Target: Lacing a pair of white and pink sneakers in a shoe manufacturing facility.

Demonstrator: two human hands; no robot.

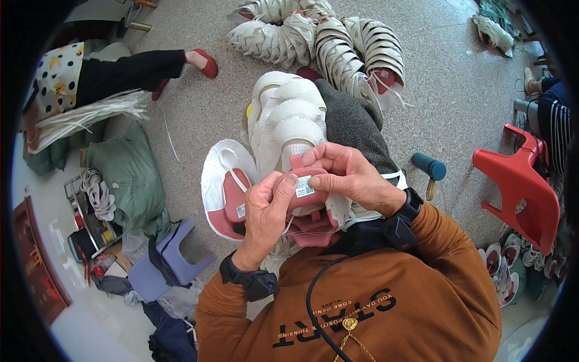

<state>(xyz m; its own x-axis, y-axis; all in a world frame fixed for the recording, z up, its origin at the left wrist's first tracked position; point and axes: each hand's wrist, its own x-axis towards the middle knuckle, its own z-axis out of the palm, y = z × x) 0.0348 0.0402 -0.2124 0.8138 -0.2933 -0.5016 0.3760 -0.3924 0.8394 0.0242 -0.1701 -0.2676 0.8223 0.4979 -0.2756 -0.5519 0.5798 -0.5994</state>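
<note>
Over my lap, my left hand point(268, 205) and my right hand point(353, 178) pinch a padded pink shoe tongue point(313, 198) from its two sides. A small white printed label point(303, 186) sits on the tongue between my thumbs. My right fingers are also beside a narrow pink loop point(296, 161) at its top. Beyond my hands, a stack of white shoe uppers point(289, 108) lies along my leg. Left of my left hand is another white upper point(217, 163) with pink lining and a lace. My hands hide part of the held piece.
Curved stacks of white uppers point(341, 57) lie on the speckled floor ahead. A teal cylinder point(429, 166) and a red plastic stool point(522, 184) stand to the right. To the left are a purple stool point(158, 270), a green sack point(129, 181) and another person's leg point(132, 69).
</note>
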